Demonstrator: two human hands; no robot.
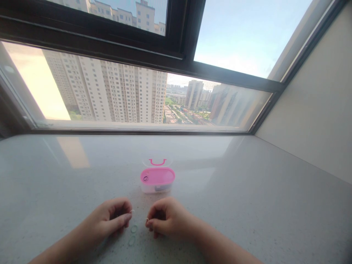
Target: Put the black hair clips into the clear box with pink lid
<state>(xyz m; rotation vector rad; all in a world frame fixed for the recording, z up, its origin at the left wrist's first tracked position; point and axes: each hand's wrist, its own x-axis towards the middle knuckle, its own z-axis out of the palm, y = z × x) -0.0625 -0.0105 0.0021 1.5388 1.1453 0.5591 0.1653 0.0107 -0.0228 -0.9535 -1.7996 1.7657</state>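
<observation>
My left hand (116,216) is closed in a pinch, thumb against fingers, with a small white loop like a hair tie (132,211) poking out at the fingertips. Facing it across a narrow gap, my right hand (165,217) pinches another small white loop (147,219). Most of each loop is hidden by the fingers. Below and between the hands, two pale green rings like hair ties (134,228) lie on the counter, one nearer to me than the other. Just beyond my hands stands an oval clear box with a pink tray top (162,176); a dark ring (145,178) rests at its left end.
A clear lid with a pink handle (157,163) is at the back of the box. The speckled white counter (233,198) runs back to a dark-framed window (143,132). A white wall (313,110) bounds the right side.
</observation>
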